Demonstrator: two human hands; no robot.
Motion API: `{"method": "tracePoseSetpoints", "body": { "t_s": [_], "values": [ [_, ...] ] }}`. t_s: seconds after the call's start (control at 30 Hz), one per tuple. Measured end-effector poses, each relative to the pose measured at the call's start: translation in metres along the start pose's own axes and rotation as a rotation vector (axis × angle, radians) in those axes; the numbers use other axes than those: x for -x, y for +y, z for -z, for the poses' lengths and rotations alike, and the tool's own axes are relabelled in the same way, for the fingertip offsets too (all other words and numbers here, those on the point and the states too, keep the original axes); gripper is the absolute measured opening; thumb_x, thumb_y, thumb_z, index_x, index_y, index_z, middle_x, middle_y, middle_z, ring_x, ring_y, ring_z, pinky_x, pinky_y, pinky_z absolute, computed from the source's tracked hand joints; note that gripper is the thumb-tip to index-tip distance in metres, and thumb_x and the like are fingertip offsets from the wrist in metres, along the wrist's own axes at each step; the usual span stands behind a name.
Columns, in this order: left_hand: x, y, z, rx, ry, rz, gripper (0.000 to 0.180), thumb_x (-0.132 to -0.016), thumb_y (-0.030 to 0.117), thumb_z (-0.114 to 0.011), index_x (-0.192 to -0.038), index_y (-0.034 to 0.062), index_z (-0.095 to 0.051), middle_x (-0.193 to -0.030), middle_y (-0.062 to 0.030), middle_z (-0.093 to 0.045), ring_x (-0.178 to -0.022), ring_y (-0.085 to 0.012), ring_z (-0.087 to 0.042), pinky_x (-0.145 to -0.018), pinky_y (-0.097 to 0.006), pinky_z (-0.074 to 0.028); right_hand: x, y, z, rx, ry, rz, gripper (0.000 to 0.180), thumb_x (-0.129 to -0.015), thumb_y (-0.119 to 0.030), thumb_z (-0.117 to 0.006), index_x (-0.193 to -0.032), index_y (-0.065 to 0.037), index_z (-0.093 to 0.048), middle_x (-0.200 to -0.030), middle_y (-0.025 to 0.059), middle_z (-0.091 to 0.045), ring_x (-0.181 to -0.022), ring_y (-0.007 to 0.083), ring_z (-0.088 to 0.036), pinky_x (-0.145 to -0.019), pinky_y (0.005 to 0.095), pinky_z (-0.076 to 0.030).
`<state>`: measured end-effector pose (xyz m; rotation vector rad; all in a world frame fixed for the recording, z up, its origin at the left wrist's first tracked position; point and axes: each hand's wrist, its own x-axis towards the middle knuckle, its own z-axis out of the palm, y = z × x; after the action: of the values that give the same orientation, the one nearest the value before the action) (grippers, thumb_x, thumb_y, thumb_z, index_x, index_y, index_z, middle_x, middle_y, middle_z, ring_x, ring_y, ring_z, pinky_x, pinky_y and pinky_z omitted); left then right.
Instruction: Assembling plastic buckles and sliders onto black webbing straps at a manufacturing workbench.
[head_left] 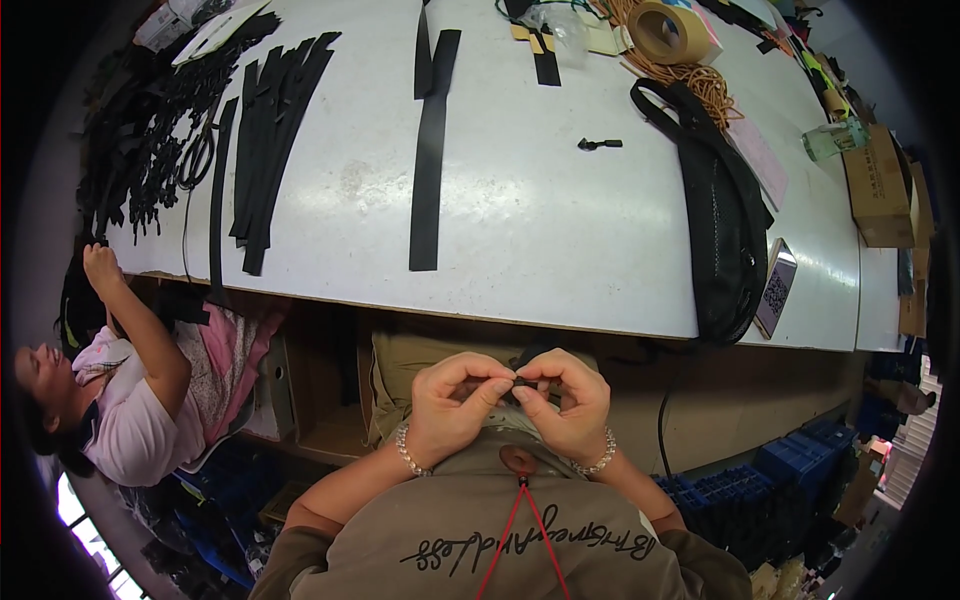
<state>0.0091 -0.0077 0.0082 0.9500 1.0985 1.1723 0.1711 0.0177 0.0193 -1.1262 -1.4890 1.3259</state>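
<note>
Close to my body, below the front edge of the table, both hands meet fingertip to fingertip. My left hand [450, 405] and my right hand [572, 408] are closed in a pinch on a small black piece [522, 382] between them. Fingers cover most of it, so its exact kind does not show. Ahead on the white table [560, 250] lies a long flat black strap [430, 180]. Farther right is a small black fitting with a short tab [600, 144].
Black strips [275, 150], scissors [197, 160] and tangled black cords lie left. A co-worker's hand [100, 266] is at the table's left edge. Right are a long black bag [715, 230], a phone [777, 285], a tape roll [640, 30], a glass [835, 140] and a cardboard box [880, 190].
</note>
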Motion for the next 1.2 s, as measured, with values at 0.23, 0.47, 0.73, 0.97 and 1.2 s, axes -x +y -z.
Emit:
{"method": "tracePoseSetpoints", "body": {
  "t_s": [0.23, 0.47, 0.73, 0.97, 1.2],
  "values": [
    [0.0, -0.004, -0.003, -0.004, 0.041, -0.031, 0.006, -0.086, 0.0, -0.06, -0.091, -0.0031, -0.06, -0.088, -0.0084, -0.062, -0.073, -0.0089, -0.058, -0.062, -0.021, -0.05, 0.001, 0.004, -0.001, -0.005, -0.032, -0.042, 0.016, -0.073, 0.005, -0.066, -0.087, 0.003, -0.058, -0.08, 0.004, -0.058, -0.063, 0.0053, -0.048, -0.057, 0.0175, -0.04],
    [-0.007, -0.001, -0.003, 0.193, 0.022, 0.248, 0.009, -0.088, 0.004, -0.059, -0.094, -0.0025, -0.061, -0.087, -0.0048, -0.064, -0.073, -0.0064, -0.059, -0.061, -0.02, -0.051, 0.006, 0.013, -0.003, -0.156, 0.001, -0.17, 0.014, -0.078, 0.001, -0.066, -0.09, 0.003, -0.059, -0.076, 0.0002, -0.059, -0.059, 0.0022, -0.049, -0.053, 0.0179, -0.042],
    [-0.01, -0.004, 0.0, 0.322, -0.008, 0.339, 0.011, -0.09, 0.008, -0.057, -0.092, -0.0023, -0.06, -0.084, -0.0074, -0.064, -0.068, -0.0089, -0.06, -0.056, -0.021, -0.05, 0.006, 0.013, -0.002, -0.432, -0.003, -0.31, 0.015, -0.083, 0.001, -0.062, -0.097, 0.005, -0.058, -0.083, 0.0027, -0.062, -0.07, 0.0031, -0.056, -0.06, 0.0166, -0.045],
    [-0.013, 0.003, 0.0, 0.283, -0.086, 0.303, 0.016, -0.086, 0.002, -0.062, -0.102, -0.0014, -0.062, -0.092, -0.0051, -0.063, -0.075, -0.0053, -0.058, -0.065, -0.019, -0.051, 0.005, 0.009, -0.004, -0.478, 0.066, -0.354, 0.011, -0.085, 0.001, -0.061, -0.094, 0.005, -0.057, -0.082, 0.0031, -0.062, -0.07, 0.0029, -0.055, -0.06, 0.0161, -0.045],
    [-0.013, 0.008, 0.007, 0.043, -0.157, 0.188, 0.026, -0.082, -0.004, -0.062, -0.108, -0.0029, -0.063, -0.095, -0.007, -0.063, -0.082, -0.01, -0.061, -0.073, -0.023, -0.052, 0.002, 0.007, 0.008, -0.448, -0.096, -0.418, 0.01, -0.087, 0.0, -0.06, -0.095, 0.005, -0.058, -0.082, 0.0034, -0.062, -0.075, 0.004, -0.057, -0.066, 0.0173, -0.047]
  ]
}}
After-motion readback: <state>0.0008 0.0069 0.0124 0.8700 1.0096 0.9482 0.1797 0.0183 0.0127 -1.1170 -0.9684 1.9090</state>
